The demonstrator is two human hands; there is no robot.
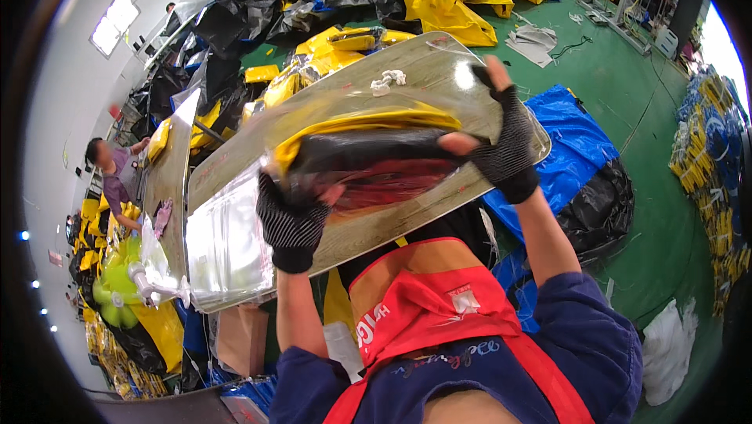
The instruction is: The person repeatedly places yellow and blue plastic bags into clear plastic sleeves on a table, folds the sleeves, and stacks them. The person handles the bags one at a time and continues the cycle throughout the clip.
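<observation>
Over a wood-grain table [329,83] I hold up a folded black and yellow sheet bundle [376,146], blurred by motion. A clear plastic film seems to surround it, with a reddish blurred patch at its near side. My left hand [294,220], in a black striped fingerless glove, is closed round the bundle's left end. My right hand [505,142], gloved alike, grips the right end with its thumb on the black face and its fingers up along the film. On the table left of my left hand lies a stack of clear plastic bags [231,248].
A white crumpled scrap [388,82] lies toward the table's far side. Yellow packs [298,75] are heaped beyond. A blue and black sheet [576,162] covers floor at right. At left are a green fan [117,283] and another person [117,177] at a second table [168,181].
</observation>
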